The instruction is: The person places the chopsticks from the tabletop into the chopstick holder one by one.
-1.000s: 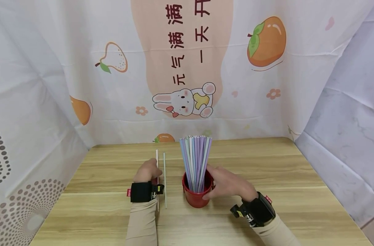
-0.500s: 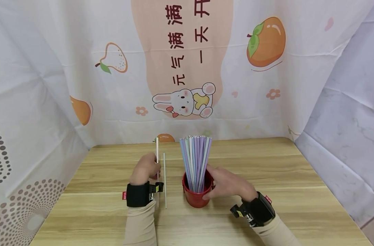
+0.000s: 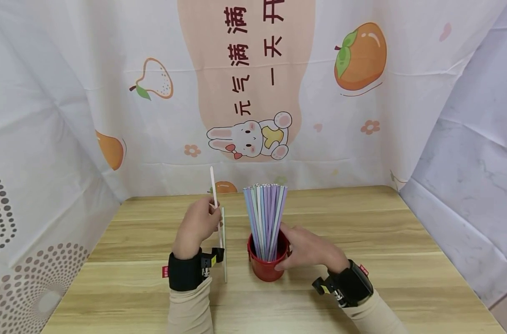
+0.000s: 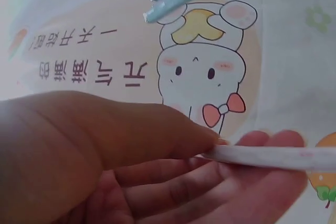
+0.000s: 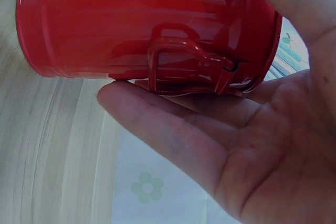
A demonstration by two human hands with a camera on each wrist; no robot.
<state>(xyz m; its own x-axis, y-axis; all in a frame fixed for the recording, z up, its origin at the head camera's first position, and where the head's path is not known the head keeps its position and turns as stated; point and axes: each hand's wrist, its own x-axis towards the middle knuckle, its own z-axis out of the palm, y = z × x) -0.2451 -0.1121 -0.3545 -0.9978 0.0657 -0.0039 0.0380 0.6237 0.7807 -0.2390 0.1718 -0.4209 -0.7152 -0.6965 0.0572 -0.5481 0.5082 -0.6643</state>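
Note:
My left hand (image 3: 196, 228) pinches a whitish straw (image 3: 213, 185) between thumb and fingers, its top tipped slightly left and rising above the table's far edge. In the left wrist view the straw (image 4: 268, 157) comes out past the thumb tip and lies across the fingers. Just right of that hand, a pale green straw (image 3: 225, 271) lies lengthwise on the table, partly covered by the fingers. My right hand (image 3: 313, 251) grips the right side of a small red bucket (image 3: 268, 272), thumb at the front. The bucket's side handle (image 5: 178, 51) shows by those fingers. A bundle of pastel straws (image 3: 265, 218) stands in it.
The wooden table (image 3: 345, 297) reaches back to a white cloth (image 3: 161, 139) printed with a rabbit, fruit and characters. More pale cloth hangs at the left and right sides. Each wrist carries a black strap (image 3: 186, 271) with a small camera.
My left hand has lifted the whitish straw off the table, raising its top and tilting it left. The right hand and the bucket have stayed in place.

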